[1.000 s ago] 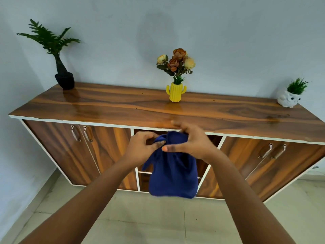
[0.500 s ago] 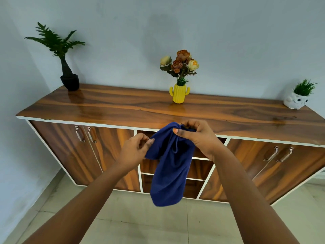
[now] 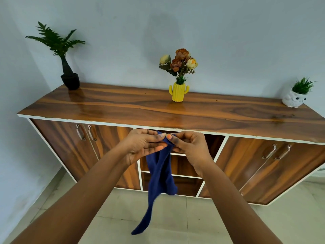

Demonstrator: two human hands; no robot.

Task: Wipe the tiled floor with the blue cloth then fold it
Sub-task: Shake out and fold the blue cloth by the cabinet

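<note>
The blue cloth [image 3: 161, 175] hangs in the air directly below both hands, in front of the open middle section of the cabinet. Its top edge is bunched between the two hands. From there it drops in twisted folds, narrowing to a long tail whose lowest tip hangs above the tiled floor [image 3: 228, 224], clear of it.

The right hand [image 3: 190, 147] is closed on the top of the cloth, pinching it between thumb and forefinger, with the other fingers curled inward. The left hand [image 3: 142, 147] meets it at the same point. Its thumb and forefinger tips are pressed to the cloth just beside the right thumb, while its remaining fingers are extended and loosely spread against the fabric. The two hands touch, or nearly touch, at the pinch.

Behind the hands stands a wooden cabinet [image 3: 158, 110] with a glossy top and door handles on either side. On the top stand a dark potted fern [image 3: 66, 67] at the left end, a yellow cactus-shaped vase [image 3: 178, 92] of flowers in the middle, and a small white owl planter [image 3: 294, 100] at the right end.
</note>
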